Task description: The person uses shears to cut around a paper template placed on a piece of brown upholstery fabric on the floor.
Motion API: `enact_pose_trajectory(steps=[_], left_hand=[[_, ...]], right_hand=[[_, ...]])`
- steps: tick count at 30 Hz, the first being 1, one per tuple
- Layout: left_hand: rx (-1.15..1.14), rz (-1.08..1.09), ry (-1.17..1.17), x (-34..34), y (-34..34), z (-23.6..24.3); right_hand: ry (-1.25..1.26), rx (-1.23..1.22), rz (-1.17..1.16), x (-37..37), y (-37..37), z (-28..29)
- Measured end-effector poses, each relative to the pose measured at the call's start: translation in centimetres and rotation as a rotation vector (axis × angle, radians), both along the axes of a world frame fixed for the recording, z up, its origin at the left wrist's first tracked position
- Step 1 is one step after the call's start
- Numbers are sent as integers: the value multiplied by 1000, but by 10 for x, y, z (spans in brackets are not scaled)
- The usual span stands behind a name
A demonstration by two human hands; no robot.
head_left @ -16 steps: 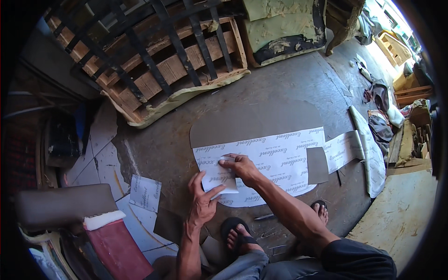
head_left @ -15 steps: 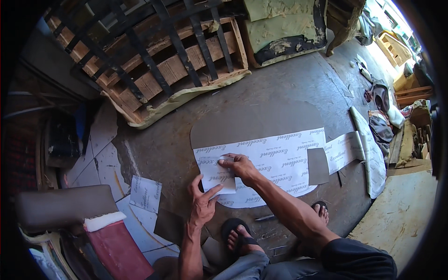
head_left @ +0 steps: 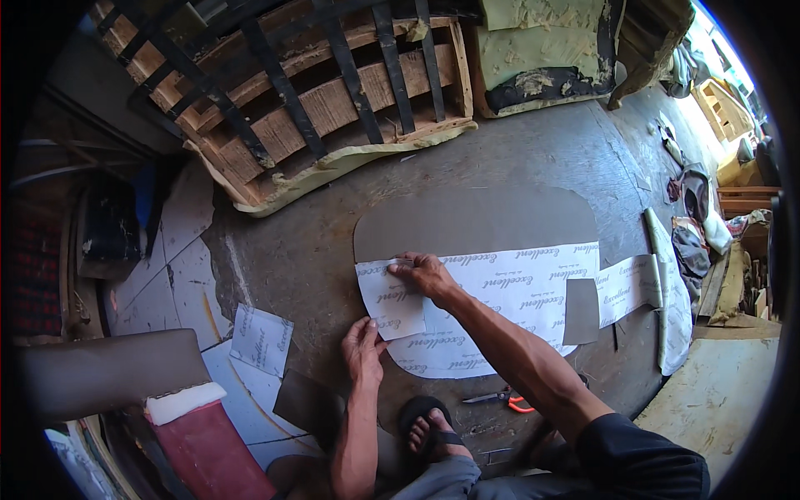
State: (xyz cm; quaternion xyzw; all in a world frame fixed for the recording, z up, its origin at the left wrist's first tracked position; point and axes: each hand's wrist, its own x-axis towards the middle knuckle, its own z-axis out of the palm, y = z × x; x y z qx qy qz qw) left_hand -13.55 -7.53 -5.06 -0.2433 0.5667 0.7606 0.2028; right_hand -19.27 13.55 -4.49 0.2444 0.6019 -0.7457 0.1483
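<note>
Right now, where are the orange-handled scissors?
In the head view, the scissors lie on the floor low right of centre, between the sandalled left foot and right forearm, near the white printed sheet.

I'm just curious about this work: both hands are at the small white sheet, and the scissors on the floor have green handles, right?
Not quite: the head view shows the scissors on the floor have orange handles. The left hand and right hand are indeed both at the small white sheet.
</note>
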Motion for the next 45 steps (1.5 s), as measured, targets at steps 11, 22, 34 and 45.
enact_pose_trajectory(steps=[11,22,34,45], left_hand=[[-384,-76,45,-13,3,-14],[-736,-88,248,-20,9,-16],[-789,-81,208,-18,16,-5],[-820,-70,253,-17,16,-10]], right_hand=[[240,807,123,4,8,6],[142,873,100,0,4,7],[37,886,105,-4,2,17],[75,906,93,-5,2,18]])
